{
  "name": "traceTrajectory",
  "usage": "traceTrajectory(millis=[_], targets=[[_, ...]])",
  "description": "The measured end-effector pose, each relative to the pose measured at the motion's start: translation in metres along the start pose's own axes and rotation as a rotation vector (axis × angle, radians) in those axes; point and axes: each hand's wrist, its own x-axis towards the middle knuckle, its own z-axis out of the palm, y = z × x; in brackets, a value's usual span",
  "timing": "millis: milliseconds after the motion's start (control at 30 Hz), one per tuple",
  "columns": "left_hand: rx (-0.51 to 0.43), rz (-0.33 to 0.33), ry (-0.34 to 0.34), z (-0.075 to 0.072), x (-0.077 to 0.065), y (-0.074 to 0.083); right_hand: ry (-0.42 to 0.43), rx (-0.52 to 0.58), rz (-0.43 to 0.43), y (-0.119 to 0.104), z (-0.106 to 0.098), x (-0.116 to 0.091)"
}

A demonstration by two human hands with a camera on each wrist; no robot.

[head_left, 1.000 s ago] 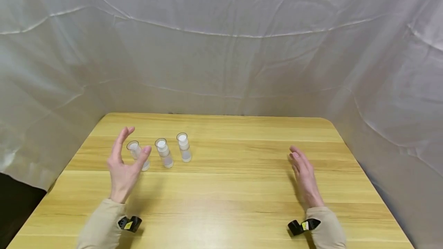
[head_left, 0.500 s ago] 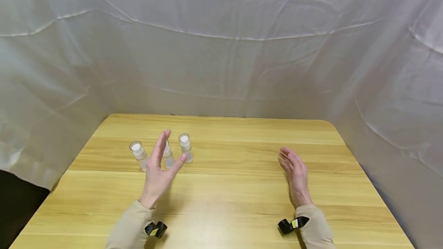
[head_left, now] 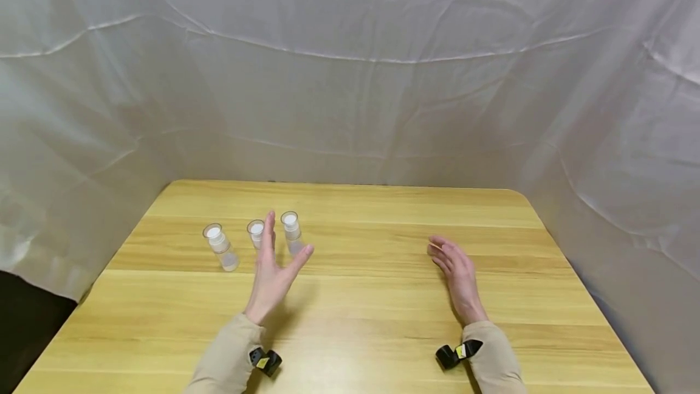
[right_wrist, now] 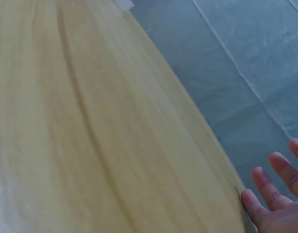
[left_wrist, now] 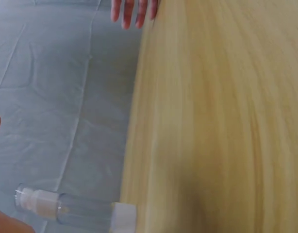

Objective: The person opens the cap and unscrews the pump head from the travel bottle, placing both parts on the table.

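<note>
Three small clear bottles with white pump tops and clear caps stand upright in a row at the table's left. The left bottle [head_left: 221,248] is fully seen in the head view. My left hand [head_left: 271,275] hovers in front of the middle bottle [head_left: 255,231] and hides its lower part; thumb and fingers are spread wide, holding nothing. Its thumb tip overlaps the foot of the right bottle [head_left: 292,231]. In the left wrist view one bottle [left_wrist: 86,208] shows beside the hand. My right hand [head_left: 459,275] is over the table's right half, fingers relaxed, nothing in it.
The light wooden table [head_left: 372,297] has rounded far corners. Pale grey fabric sheeting [head_left: 350,78] hangs behind it and on both sides. A small black camera is strapped to each wrist, the left wrist camera [head_left: 265,360] and the right wrist camera [head_left: 458,354].
My left hand has moved right, from in front of the left bottle to the middle and right ones. My right hand has shifted slightly left. The bottles stand where they were.
</note>
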Motion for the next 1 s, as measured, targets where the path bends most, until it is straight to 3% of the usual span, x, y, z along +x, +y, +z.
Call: traceTrajectory(millis=[467,700,1000], targets=[[-0.005,-0.192,-0.085,0.010,0.013,-0.019,-0.074,0.032,-0.041,0.005,0.001,0.001],[0.001,-0.227,-0.107,0.013,0.020,-0.030,-0.128,0.016,-0.042,0.006,0.000,-0.002],[-0.071,-0.290,-0.096,0.016,0.028,-0.042,-0.162,0.009,-0.065,0.005,-0.001,-0.003]])
